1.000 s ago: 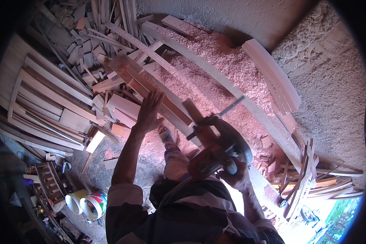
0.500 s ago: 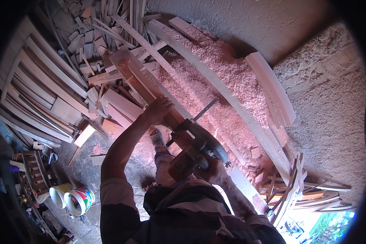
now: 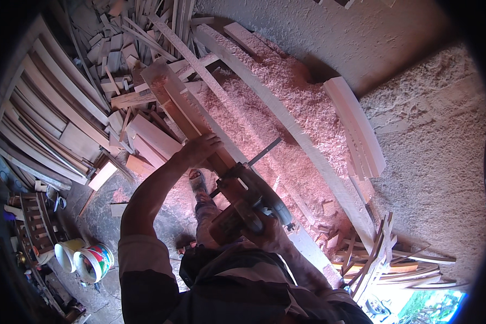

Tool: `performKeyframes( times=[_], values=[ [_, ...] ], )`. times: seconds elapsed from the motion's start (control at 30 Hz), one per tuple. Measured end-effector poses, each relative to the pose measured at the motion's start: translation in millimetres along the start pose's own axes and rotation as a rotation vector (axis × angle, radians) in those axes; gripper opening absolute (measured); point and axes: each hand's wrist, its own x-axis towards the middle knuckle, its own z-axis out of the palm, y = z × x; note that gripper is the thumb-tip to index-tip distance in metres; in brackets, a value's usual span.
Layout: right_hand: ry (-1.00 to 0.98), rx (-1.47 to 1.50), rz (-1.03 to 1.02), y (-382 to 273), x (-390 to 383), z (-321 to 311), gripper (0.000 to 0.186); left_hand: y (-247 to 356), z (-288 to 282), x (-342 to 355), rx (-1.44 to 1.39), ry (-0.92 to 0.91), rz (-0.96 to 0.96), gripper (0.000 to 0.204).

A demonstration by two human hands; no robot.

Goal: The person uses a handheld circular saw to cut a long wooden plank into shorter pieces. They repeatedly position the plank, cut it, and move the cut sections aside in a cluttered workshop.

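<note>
Your right hand (image 3: 268,235) grips the rear of a handheld power tool (image 3: 238,215). Your left hand (image 3: 201,150) lies across a wooden board (image 3: 182,120) just ahead of it. A thin metal bar (image 3: 265,151) juts from the tool's right side. Farther right, a long curved timber (image 3: 292,120) crosses pinkish shavings (image 3: 321,127); at your left, two buckets (image 3: 105,254) sit on the floor (image 3: 100,213).

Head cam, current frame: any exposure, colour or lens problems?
Head view: bright patch at lower right washes out; head view: right hand and power tool sit dark, fine detail hard to read; head view: wood shavings look pink, light or material unclear; head view: black vignette rounds off the corners.
</note>
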Motion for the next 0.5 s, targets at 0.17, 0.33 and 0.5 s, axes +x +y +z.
performKeyframes(
  times=[0.17, 0.33, 0.5],
  values=[
    [0.041, -0.049, -0.029, 7.1, 1.9, 3.0, 0.055, -4.1, 3.2, -0.1, 0.040, -0.010, 0.024, 0.097],
    [-0.026, -0.009, 0.037, 5.4, 15.3, 4.0, 0.057, -16.7, 0.0, -0.3, 0.039, -0.059, 0.070, 0.096],
    [-0.031, 0.024, 0.071, -2.3, 30.4, 5.3, 0.055, -30.0, -8.2, 2.9, 0.042, -0.082, 0.095, 0.097]
  ],
)
